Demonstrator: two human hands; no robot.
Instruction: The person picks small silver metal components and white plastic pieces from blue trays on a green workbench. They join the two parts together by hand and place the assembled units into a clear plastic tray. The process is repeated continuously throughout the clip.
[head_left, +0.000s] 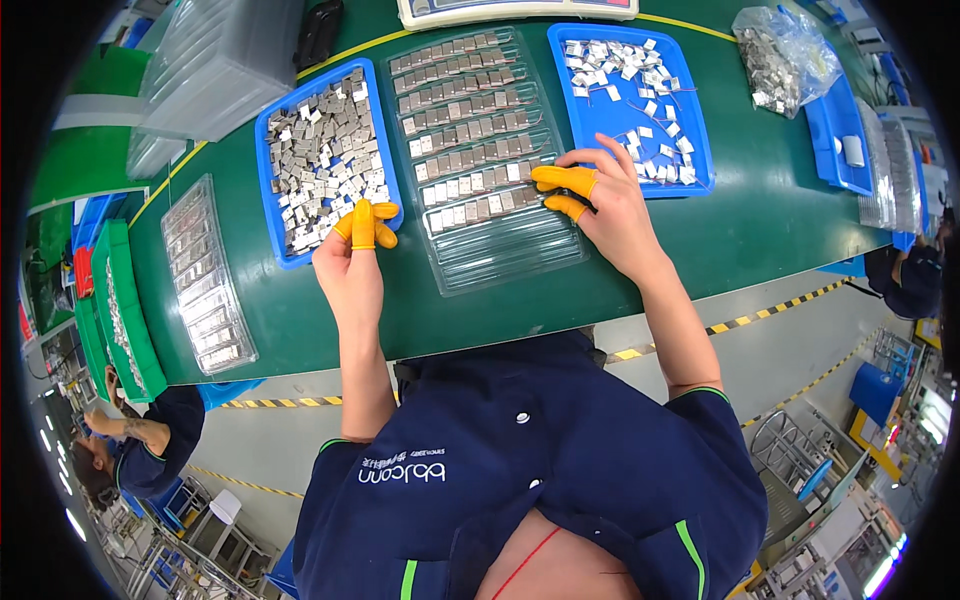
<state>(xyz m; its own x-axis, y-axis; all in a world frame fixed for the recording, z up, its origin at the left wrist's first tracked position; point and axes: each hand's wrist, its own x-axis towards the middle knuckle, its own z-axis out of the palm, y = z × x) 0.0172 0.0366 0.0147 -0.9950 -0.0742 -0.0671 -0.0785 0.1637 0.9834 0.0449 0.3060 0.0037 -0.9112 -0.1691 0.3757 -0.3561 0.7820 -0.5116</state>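
Note:
My left hand (355,265), in yellow finger cots, is over the near right corner of a blue tray (390,165) heaped with small silver-and-white metal-shelled connectors (325,140). Its fingertips are pinched together; whatever they hold is too small to make out. My right hand (610,200), also in yellow finger cots, reaches across the right edge of a clear ribbed plastic tray (500,265). Thumb and forefinger stand apart at the right end of the lower filled rows, beside the connectors (480,208) there. Several rows of that tray hold connectors; its nearest grooves are bare.
Right of the clear tray, another blue tray (705,150) holds small white pieces with thin leads. A filled clear tray (210,280) lies at left, near stacked clear trays (215,65). A bag of parts (770,65) sits far right. A co-worker (150,440) is at left.

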